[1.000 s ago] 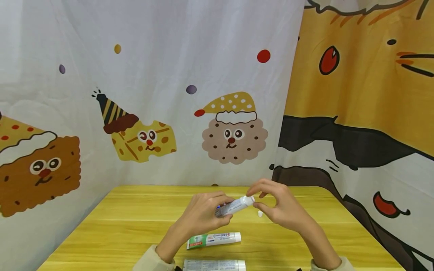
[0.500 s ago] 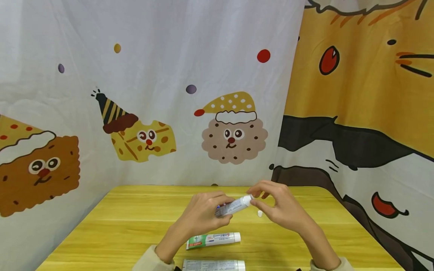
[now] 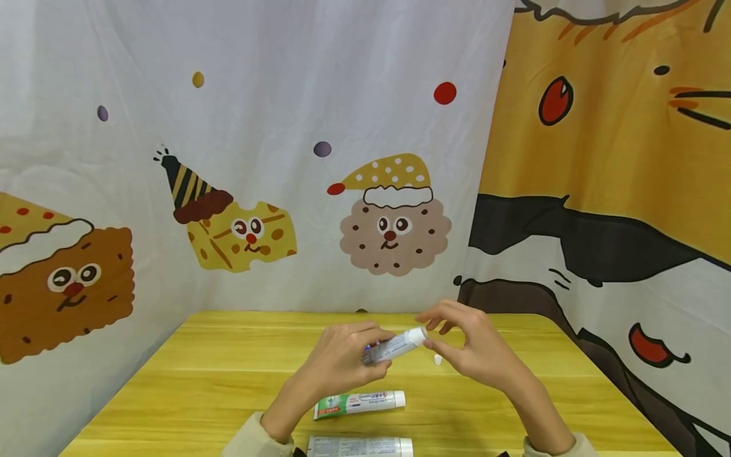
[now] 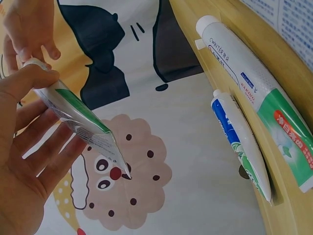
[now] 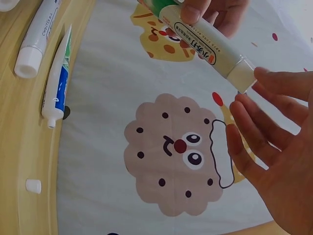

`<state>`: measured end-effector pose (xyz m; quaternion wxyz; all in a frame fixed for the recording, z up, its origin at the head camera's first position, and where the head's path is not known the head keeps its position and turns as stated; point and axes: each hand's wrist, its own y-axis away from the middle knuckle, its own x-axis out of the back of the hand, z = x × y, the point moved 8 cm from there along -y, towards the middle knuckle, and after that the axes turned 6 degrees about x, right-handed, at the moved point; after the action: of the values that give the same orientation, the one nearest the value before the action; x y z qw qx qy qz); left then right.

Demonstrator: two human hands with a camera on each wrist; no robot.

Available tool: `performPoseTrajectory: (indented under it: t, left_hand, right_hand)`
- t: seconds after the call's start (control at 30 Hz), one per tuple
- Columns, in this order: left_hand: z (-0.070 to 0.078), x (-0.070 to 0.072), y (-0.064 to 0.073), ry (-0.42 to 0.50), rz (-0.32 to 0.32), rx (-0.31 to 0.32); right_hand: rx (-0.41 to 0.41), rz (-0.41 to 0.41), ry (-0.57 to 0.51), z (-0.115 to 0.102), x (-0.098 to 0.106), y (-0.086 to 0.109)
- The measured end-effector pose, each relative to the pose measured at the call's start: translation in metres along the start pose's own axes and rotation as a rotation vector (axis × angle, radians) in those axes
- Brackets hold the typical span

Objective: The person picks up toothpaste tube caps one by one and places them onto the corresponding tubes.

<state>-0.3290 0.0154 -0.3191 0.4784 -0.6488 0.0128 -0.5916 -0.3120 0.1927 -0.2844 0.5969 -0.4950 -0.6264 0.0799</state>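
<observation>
My left hand [image 3: 345, 358] holds a white toothpaste tube [image 3: 394, 348] with a green end, raised above the table and tilted cap end up to the right. My right hand [image 3: 476, 349] is at its white cap [image 5: 242, 77], thumb and a fingertip at the cap's end; the other fingers are spread. On the table lie a green and white toothpaste tube [image 3: 360, 404] and, nearer, another tube [image 3: 360, 447] with printed text. A small blue and green tube [image 4: 242, 144] lies with its nozzle bare. A small loose white cap [image 3: 438, 360] sits beyond my hands.
The yellow wood-look table [image 3: 228, 381] reaches back to a white curtain [image 3: 257, 95] printed with cartoon biscuits. On the right hangs an orange and black patterned curtain [image 3: 599, 152].
The right thumb and forefinger have shifted slightly about the cap and stand a little further apart. The left hand and its tube stay almost still; the tubes on the table have not moved.
</observation>
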Motion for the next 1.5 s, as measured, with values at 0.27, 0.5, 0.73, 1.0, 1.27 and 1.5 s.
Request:
performPoseTrajectory:
  t: [0.27, 0.5, 0.73, 1.0, 1.27, 1.5]
  left_hand:
    - [0.0003, 0.0015, -0.0005, -0.002, 0.003, -0.004]
    - [0.0001, 0.001, -0.0005, 0.012, -0.003, -0.003]
    - [0.0002, 0.0016, -0.0002, 0.014, -0.005, -0.001]
    - [0.0002, 0.0018, -0.0002, 0.008, -0.007, -0.005]
    - [-0.0002, -0.0006, -0.0004, 0.012, -0.01, -0.007]
    - [0.0009, -0.0008, -0.0005, 0.004, -0.022, -0.004]
  right_hand:
    - [0.018, -0.019, -0.021, -0.0016, -0.0021, -0.0018]
    - [-0.009, -0.027, -0.011, -0.0005, -0.0032, -0.0016]
    - [-0.025, -0.034, -0.021, -0.0005, -0.0041, -0.0015]
    - [-0.003, -0.061, -0.058, -0.0001, -0.0073, -0.0007]
    - [0.006, -0.058, -0.036, 0.0004, -0.0072, -0.0003]
    - [0.054, -0.048, 0.007, -0.0018, -0.006, -0.0008]
